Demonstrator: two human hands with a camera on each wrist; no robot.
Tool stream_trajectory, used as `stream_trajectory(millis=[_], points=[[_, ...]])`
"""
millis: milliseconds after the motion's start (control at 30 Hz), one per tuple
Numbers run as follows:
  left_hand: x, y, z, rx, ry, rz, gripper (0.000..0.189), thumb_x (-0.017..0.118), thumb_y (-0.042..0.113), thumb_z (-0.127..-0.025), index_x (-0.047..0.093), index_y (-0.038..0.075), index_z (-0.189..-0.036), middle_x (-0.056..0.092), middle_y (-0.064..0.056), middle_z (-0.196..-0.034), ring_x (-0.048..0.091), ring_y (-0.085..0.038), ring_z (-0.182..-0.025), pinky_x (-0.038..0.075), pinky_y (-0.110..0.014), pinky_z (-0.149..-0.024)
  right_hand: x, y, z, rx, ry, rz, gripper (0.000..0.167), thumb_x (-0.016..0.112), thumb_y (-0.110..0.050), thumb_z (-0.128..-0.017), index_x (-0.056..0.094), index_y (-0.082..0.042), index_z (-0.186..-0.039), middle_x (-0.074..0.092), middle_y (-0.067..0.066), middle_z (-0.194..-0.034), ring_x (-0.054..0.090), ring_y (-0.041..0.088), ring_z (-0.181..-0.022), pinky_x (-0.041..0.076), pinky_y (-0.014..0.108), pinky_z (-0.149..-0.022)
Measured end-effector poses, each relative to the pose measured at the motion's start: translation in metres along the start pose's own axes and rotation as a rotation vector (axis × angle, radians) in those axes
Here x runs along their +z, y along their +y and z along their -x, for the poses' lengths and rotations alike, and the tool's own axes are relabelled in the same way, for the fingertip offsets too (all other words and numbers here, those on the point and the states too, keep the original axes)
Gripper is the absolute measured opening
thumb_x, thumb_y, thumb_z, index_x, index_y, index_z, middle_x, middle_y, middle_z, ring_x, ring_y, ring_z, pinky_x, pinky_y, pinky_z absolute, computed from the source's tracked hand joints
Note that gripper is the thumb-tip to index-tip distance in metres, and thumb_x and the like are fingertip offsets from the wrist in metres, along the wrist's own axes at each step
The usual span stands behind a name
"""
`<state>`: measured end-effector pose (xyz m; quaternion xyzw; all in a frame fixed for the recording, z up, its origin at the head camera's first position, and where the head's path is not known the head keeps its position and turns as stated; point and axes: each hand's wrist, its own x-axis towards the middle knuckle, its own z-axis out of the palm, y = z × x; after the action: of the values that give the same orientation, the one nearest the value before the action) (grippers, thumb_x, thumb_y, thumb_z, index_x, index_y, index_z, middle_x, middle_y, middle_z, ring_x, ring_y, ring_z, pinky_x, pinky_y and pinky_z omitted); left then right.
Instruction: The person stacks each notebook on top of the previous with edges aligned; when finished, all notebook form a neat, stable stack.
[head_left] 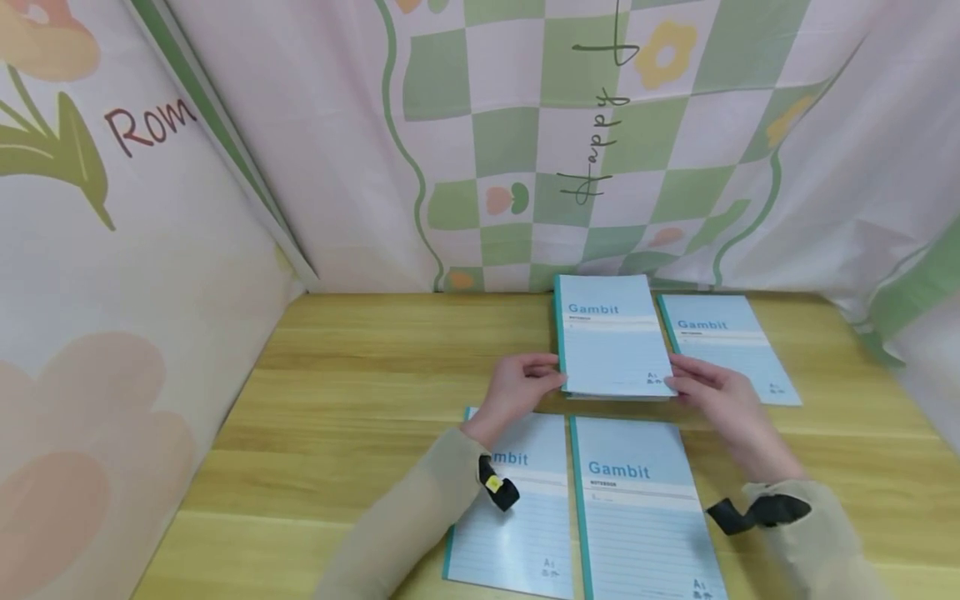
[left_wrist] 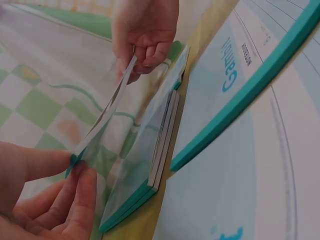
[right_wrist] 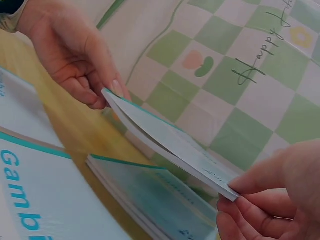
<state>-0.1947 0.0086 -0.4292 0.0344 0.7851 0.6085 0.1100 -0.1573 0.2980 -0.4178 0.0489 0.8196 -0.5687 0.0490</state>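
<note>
My left hand (head_left: 521, 385) pinches the teal spine side of a light blue Gambit notebook (head_left: 611, 337) between thumb and fingers. At its opposite edge, my right hand (head_left: 718, 404) pinches the same notebook near the lower corner. Both wrist views show this notebook (right_wrist: 165, 135) raised and tilted, with a gap beneath it. Under it lies a small stack of similar notebooks (left_wrist: 145, 155), mostly hidden in the head view by the held one.
Another notebook (head_left: 731, 346) lies right of the stack, partly behind my right hand. Nearer to me are two more notebooks side by side, the left one (head_left: 517, 533) partly under my forearm and the right one (head_left: 637, 517). A patterned curtain (head_left: 502, 142) hangs behind the wooden table (head_left: 360, 358).
</note>
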Motion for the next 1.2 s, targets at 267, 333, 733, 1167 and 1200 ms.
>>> stream_trajectory(millis=[267,333,733,1167,1200], points=[[0.013,0.003,-0.004,-0.009,0.023,-0.006,0.029,0.081,0.021,-0.091,0.075,0.016,-0.118,0.068,0.011,-0.094,0.063,-0.007,-0.087,0.057,-0.026,-0.074,-0.009,-0.005,-0.006,0.04,0.018,0.021,0.067,0.059,-0.039,-0.104,0.038,-0.001,-0.155,0.036,0.026,-0.156,0.061,0.0,-0.098,0.055,0.019,-0.087],[0.014,0.003,-0.005,-0.023,0.028,-0.005,0.028,0.081,0.021,-0.091,0.075,0.016,-0.118,0.068,0.011,-0.094,0.063,-0.007,-0.087,0.057,-0.026,-0.074,-0.008,-0.004,-0.008,0.049,0.019,0.014,0.067,0.059,-0.039,-0.104,0.038,-0.001,-0.155,0.036,0.026,-0.156,0.061,0.0,-0.098,0.055,0.021,-0.087],[0.017,-0.007,-0.016,-0.078,0.032,-0.018,0.026,0.081,0.023,-0.09,0.076,0.019,-0.114,0.07,0.01,-0.099,0.065,-0.008,-0.092,0.057,-0.03,-0.083,-0.003,0.005,-0.016,0.088,-0.011,0.02,0.067,0.058,-0.04,-0.105,0.037,-0.002,-0.156,0.037,0.025,-0.156,0.061,-0.001,-0.098,0.049,0.018,-0.089],[0.027,-0.017,-0.021,-0.06,0.081,-0.088,0.032,0.082,0.015,-0.088,0.076,0.012,-0.119,0.068,0.01,-0.089,0.062,-0.006,-0.082,0.056,-0.027,-0.075,0.005,0.015,-0.021,0.131,0.054,0.058,0.061,0.058,-0.038,-0.104,0.043,-0.004,-0.153,0.045,0.024,-0.149,0.059,0.011,-0.098,0.053,0.018,-0.078],[0.028,-0.016,-0.021,-0.058,0.084,-0.089,0.034,0.082,0.014,-0.088,0.075,0.011,-0.121,0.068,0.01,-0.088,0.062,-0.007,-0.081,0.056,-0.027,-0.074,0.006,0.015,-0.02,0.134,0.057,0.068,0.062,0.058,-0.039,-0.104,0.043,-0.004,-0.153,0.046,0.023,-0.148,0.059,0.013,-0.098,0.053,0.018,-0.078]])
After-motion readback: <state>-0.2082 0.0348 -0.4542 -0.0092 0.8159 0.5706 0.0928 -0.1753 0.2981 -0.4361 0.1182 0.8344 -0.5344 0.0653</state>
